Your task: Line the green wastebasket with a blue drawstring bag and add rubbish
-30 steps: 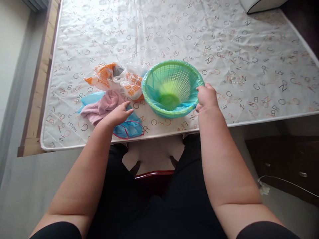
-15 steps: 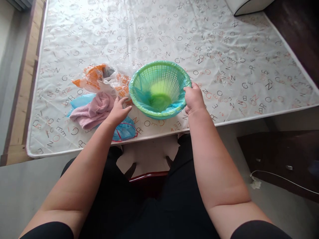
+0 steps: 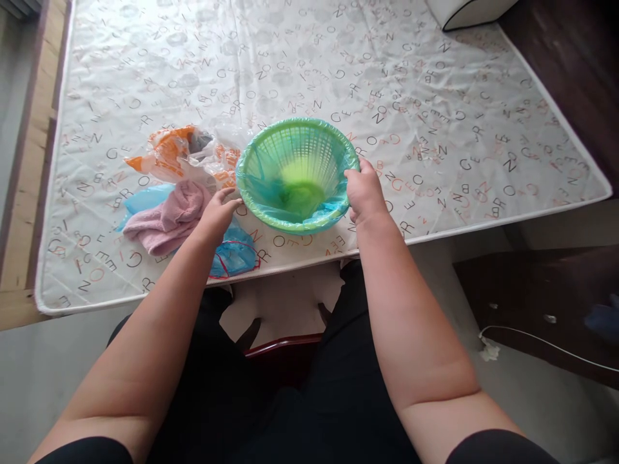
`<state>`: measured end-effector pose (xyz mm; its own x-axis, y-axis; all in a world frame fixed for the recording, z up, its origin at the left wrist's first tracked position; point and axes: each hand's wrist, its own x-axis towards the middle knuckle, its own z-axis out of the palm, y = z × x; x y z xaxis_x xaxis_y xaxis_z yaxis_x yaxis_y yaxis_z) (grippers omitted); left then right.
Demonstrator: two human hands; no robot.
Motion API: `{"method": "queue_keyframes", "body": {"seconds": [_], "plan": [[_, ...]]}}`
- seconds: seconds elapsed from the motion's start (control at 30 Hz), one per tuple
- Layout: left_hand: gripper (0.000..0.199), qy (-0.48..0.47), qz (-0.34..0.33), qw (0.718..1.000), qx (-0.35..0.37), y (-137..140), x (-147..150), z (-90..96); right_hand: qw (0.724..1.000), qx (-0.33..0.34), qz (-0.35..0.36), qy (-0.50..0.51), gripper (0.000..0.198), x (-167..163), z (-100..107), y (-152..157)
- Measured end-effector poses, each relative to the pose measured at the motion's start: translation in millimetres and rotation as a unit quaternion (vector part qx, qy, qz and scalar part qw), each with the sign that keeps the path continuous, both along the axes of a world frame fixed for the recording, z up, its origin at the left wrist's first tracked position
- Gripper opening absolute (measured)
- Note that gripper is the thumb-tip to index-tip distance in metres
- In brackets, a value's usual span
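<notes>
In came the left hand (image 3: 218,216), fingers spread just beside the left rim of the basket (image 3: 297,148), near the mattress (image 3: 333,90) edge, while the right hand (image 3: 367,190) gripped the opposite rim.

White padded surface (image 3: 483,84), printed with scattered black and orange letters and edged with pale trim. Upon it: at centre, a green basket (image 3: 297,151) with a blue plastic liner (image 3: 264,187); left of centre, a crumpled orange-and-clear bag (image 3: 167,151); below this, a pink cloth (image 3: 167,222) overlapping blue plastic (image 3: 239,254); upper right, a white object (image 3: 467,14), cropped.
</notes>
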<state>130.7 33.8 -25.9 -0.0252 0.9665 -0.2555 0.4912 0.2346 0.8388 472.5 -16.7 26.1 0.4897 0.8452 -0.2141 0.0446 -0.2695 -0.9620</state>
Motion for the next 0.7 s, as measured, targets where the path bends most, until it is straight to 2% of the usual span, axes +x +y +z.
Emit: {"method": "queue_keyframes", "body": {"seconds": [0.07, 0.23, 0.43, 0.57, 0.7], "plan": [[0.063, -0.017, 0.021, 0.999, -0.019, -3, 5, 3.6, 1.0, 0.001, 0.002, 0.0, 0.035, 0, 0, 0], [0.056, -0.017, 0.043, 0.998, 0.035, -7, 11, 12.6, 1.0, 0.012, 0.007, -0.008, 0.035, 0, -5, 1], [0.049, -0.067, 0.08, 0.995, 0.007, -11, 17, 21.2, 1.0, 0.005, -0.007, -0.013, 0.037, -3, -1, 1], [0.049, -0.054, 0.077, 0.996, 0.003, -11, 18, 16.7, 1.0, -0.009, -0.002, -0.019, 0.039, -6, 5, -1], [0.049, -0.028, 0.037, 0.997, 0.06, -5, 12, 6.5, 0.999, -0.013, 0.003, -0.041, 0.038, -6, 7, -2]]}}
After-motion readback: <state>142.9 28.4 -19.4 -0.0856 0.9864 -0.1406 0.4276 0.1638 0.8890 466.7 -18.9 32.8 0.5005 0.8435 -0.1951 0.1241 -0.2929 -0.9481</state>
